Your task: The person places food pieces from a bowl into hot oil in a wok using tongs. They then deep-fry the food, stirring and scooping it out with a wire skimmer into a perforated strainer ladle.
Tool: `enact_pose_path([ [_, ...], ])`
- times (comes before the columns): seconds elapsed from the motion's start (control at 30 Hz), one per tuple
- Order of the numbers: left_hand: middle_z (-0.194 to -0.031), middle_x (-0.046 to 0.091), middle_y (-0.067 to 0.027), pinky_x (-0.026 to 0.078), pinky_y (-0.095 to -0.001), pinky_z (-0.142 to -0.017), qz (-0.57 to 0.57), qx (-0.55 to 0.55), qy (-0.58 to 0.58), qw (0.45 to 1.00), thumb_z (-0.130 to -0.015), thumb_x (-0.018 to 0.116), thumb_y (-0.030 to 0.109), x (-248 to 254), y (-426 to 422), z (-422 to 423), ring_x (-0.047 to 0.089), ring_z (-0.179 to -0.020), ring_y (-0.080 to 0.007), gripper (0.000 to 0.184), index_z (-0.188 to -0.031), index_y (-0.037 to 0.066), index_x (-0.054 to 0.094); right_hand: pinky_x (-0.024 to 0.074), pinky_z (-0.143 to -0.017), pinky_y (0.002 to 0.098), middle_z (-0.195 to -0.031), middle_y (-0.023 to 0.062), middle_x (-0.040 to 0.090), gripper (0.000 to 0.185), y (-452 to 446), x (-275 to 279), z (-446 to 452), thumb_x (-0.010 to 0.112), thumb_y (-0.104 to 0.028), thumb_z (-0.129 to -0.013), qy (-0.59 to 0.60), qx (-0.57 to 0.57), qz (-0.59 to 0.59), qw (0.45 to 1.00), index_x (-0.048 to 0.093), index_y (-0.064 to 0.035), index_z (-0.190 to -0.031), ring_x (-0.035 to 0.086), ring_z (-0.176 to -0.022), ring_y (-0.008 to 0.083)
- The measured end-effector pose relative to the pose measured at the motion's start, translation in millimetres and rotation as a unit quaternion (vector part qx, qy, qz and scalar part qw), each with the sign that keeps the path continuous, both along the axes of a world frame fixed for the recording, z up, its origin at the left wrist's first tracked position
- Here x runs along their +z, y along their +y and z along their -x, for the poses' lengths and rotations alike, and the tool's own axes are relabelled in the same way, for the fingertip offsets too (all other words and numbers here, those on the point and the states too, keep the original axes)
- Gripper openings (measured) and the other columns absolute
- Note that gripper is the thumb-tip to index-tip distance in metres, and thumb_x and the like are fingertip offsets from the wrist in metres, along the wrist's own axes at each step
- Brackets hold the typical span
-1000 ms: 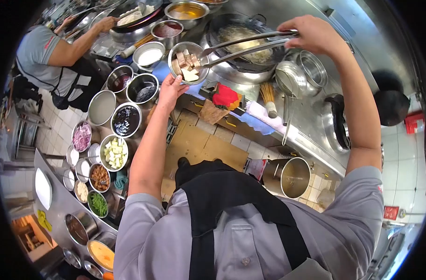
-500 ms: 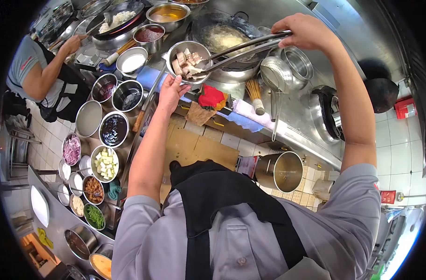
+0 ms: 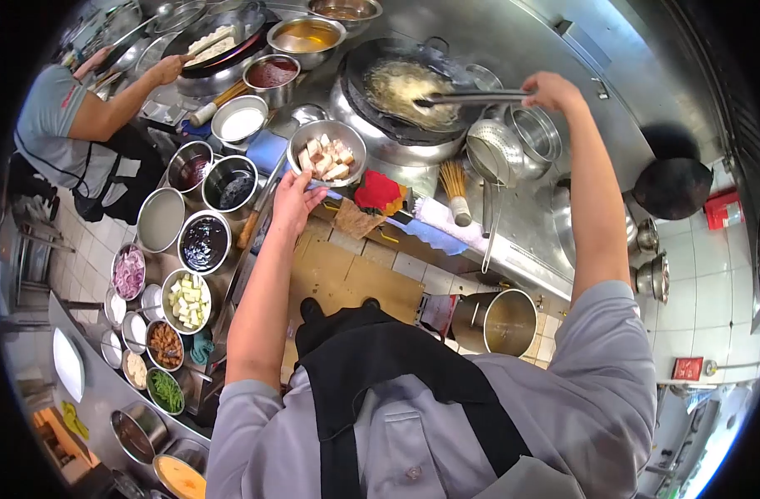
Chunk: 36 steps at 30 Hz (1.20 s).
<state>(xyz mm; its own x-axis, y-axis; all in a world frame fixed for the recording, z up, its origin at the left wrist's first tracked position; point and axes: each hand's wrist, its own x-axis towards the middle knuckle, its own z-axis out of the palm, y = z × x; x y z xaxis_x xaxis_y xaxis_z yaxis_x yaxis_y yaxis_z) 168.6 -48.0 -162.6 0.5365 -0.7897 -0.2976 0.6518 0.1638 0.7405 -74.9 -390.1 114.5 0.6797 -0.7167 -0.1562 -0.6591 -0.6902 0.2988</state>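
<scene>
the fingers of your left hand (image 3: 295,200) are closed on the near edge of a steel bowl (image 3: 357,151), with pale chunks (image 3: 328,158) heaped inside it. your right hand (image 3: 553,91) has its fingers wrapped round the end of the tongs (image 3: 480,97); their two arms look close together, and i can't tell whether anything sits between the tips. those tips reach over the bubbling liquid (image 3: 396,83) in the wok (image 3: 361,62), and your bowl is just beside it. hold the bowl level, so the heap doesn't slide toward the lip. i'd dip the tips low and let them part gently, since a drop from height would probably splash. gripping the far end suits you: your knuckles stand clear of the heat. mind the perforated ladle (image 3: 496,143) and the brush (image 3: 453,185), both lying below your right forearm's reach.
</scene>
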Motion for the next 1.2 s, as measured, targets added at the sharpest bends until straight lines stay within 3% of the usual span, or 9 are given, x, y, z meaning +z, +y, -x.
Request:
enact_pose_path([
  [0.13,-0.081,0.057,-0.0055,0.050,-0.0238,-0.057,-0.011,0.000,0.003,1.000,-0.084,0.049,0.019,5.8,20.8,-1.2,0.058,-0.065,-0.0141,0.015,-0.092,0.008,0.047,0.0424,-0.079,0.0355,-0.100,0.0101,0.058,0.039,-6.0,-32.6,-5.5,0.067,-0.028,-0.066,0.042,-0.084,-0.017,0.995,0.057,-0.0120,-0.100,0.054,-0.094,0.0280],
  [0.27,-0.080,0.056,-0.0038,0.048,-0.0248,-0.061,-0.007,-0.003,0.005,1.000,-0.085,0.047,0.021,12.5,29.3,-2.0,0.056,-0.066,-0.0130,0.011,-0.086,0.010,0.047,0.0434,-0.079,0.0366,-0.103,0.0091,0.056,0.040,2.4,-35.6,-7.8,0.064,-0.029,-0.069,0.032,-0.163,0.099,0.981,0.054,-0.0154,-0.106,0.053,-0.097,0.0261],
  [0.33,-0.079,0.054,-0.0027,0.048,-0.0252,-0.062,0.023,0.005,0.018,1.000,-0.085,0.048,0.020,7.4,28.5,-4.2,0.056,-0.068,-0.0139,0.009,-0.086,0.012,0.045,0.0442,-0.076,0.0383,-0.100,0.0098,0.058,0.036,22.4,-13.8,-3.4,0.062,-0.027,-0.070,-0.090,-0.093,0.138,0.982,0.056,-0.0136,-0.103,0.054,-0.093,0.0268],
  [0.57,-0.084,0.053,-0.0065,0.049,-0.0279,-0.062,0.036,0.029,-0.032,0.998,-0.085,0.047,0.016,16.6,-4.0,-3.9,0.056,-0.069,-0.0177,0.009,-0.087,0.008,0.045,0.0452,-0.070,0.0356,-0.091,0.0064,0.058,0.043,143.6,61.8,7.0,0.063,-0.026,-0.067,-0.106,0.166,0.189,0.962,0.052,-0.0177,-0.108,0.056,-0.083,0.0259],
  [0.77,-0.088,0.054,-0.0050,0.047,-0.0280,-0.064,0.067,-0.029,-0.142,0.987,-0.085,0.048,0.017,82.2,-21.7,-1.0,0.054,-0.068,-0.0176,0.010,-0.091,0.009,0.048,0.0438,-0.058,0.0331,-0.084,0.0033,0.052,0.049,196.8,80.1,-8.1,0.065,-0.020,-0.063,-0.073,0.328,0.245,0.909,0.049,-0.0193,-0.109,0.055,-0.071,0.0220],
  [0.87,-0.083,0.053,-0.0049,0.049,-0.0301,-0.063,0.054,-0.001,-0.070,0.996,-0.083,0.050,0.017,65.8,-31.4,4.1,0.056,-0.068,-0.0194,0.009,-0.087,0.009,0.047,0.0451,-0.058,0.0337,-0.083,0.0032,0.052,0.047,178.4,45.9,-14.0,0.065,-0.022,-0.063,-0.057,0.299,0.255,0.918,0.050,-0.0195,-0.107,0.057,-0.068,0.0215],
  [0.9,-0.083,0.054,-0.0044,0.049,-0.0305,-0.063,0.076,-0.007,-0.054,0.996,-0.083,0.051,0.016,46.2,-33.9,-1.4,0.056,-0.068,-0.0199,0.009,-0.088,0.010,0.047,0.0469,-0.056,0.0339,-0.076,0.0043,0.055,0.031,176.8,31.1,-14.6,0.066,-0.025,-0.061,-0.076,0.312,0.250,0.913,0.056,-0.0159,-0.088,0.059,-0.068,0.0218],
  [0.93,-0.085,0.054,-0.0045,0.049,-0.0299,-0.063,0.072,0.006,-0.008,0.997,-0.082,0.051,0.017,44.9,-32.6,4.1,0.056,-0.069,-0.0192,0.011,-0.090,0.010,0.047,0.0465,-0.056,0.0322,-0.075,0.0032,0.055,0.030,163.8,13.1,-12.7,0.066,-0.024,-0.060,-0.123,0.339,0.257,0.896,0.056,-0.0163,-0.087,0.059,-0.067,0.0205],
  [1.2,-0.084,0.056,-0.0042,0.048,-0.0266,-0.063,0.033,0.005,-0.112,0.993,-0.084,0.048,0.017,67.3,-17.8,4.2,0.056,-0.069,-0.0166,0.012,-0.093,0.009,0.048,0.0456,-0.056,0.0316,-0.076,0.0030,0.055,0.033,173.9,18.3,9.6,0.066,-0.025,-0.062,-0.172,0.277,0.200,0.924,0.056,-0.0179,-0.093,0.058,-0.066,0.0208],
])
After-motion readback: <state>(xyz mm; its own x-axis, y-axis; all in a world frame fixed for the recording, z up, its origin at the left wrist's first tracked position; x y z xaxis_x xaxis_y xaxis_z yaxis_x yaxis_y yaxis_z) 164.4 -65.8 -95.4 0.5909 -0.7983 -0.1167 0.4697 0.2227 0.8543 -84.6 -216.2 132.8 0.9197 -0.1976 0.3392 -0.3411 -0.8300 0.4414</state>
